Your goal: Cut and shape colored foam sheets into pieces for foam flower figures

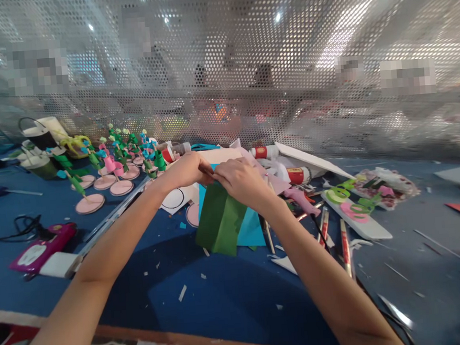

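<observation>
A creased sheet of green paper [221, 220] hangs from my fingers above the middle of the blue table. My left hand [190, 169] pinches its top edge, with the fingertips partly hidden. Right beside it, my right hand [241, 181] is closed over the same edge, fingers bent together. Behind the green sheet shows a light blue sheet of paper [254, 234]. Close to my left hand lie a white paper with a black circle drawn on it [172, 198] and a pink paper disc [192, 215].
Small paper figures on pink discs [90, 203] stand at the left, near a magenta power bank [44, 248]. Scissors [361, 210] lie on a white box [371, 228] at the right. Paper cups [298, 175] and scraps surround them. A perforated metal screen [222, 62] rises behind.
</observation>
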`<state>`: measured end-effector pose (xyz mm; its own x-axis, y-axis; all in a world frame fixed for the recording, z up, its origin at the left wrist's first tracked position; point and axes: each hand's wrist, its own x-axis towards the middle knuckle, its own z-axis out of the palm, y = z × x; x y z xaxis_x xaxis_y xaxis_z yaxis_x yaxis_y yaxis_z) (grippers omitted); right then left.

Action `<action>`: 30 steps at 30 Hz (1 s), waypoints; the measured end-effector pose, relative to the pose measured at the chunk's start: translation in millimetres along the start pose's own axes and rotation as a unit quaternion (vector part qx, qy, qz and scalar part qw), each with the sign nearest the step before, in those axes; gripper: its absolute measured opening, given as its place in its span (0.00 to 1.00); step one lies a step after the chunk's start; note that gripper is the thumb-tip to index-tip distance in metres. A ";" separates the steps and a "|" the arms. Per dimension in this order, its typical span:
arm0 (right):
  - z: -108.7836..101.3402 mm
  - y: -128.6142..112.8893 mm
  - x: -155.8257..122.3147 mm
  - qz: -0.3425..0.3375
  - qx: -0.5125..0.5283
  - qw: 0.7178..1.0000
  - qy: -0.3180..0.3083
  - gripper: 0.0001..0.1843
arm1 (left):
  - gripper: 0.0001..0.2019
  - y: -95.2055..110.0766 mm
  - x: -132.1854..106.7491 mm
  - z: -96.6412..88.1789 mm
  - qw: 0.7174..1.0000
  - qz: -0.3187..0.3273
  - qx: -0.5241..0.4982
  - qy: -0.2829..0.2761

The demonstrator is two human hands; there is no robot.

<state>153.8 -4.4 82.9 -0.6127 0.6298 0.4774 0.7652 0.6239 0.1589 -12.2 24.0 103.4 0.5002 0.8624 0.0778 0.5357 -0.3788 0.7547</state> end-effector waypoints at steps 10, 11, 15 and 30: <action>-19.3 29.8 -7.7 0.107 0.228 0.966 0.059 0.31 | 0.03 -3.8 1.8 -1.4 0.996 -0.005 0.022 0.086; -22.7 34.4 -9.9 0.122 0.266 0.954 0.069 0.34 | 0.04 -5.8 3.0 -2.4 0.996 -0.008 0.020 0.087; -31.6 44.6 -15.6 0.173 0.345 0.918 0.094 0.38 | 0.07 -10.8 7.1 -3.4 0.995 -0.017 0.021 0.094; -31.9 30.1 -9.6 0.079 0.229 0.967 0.074 0.28 | 0.08 4.2 -2.3 1.6 0.991 -0.009 0.050 0.120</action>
<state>189.1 -6.4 110.7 -0.4341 0.6817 0.5889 0.6585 0.6863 -0.3090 -10.0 19.9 105.3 0.3205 0.9196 0.2274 0.6142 -0.3845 0.6892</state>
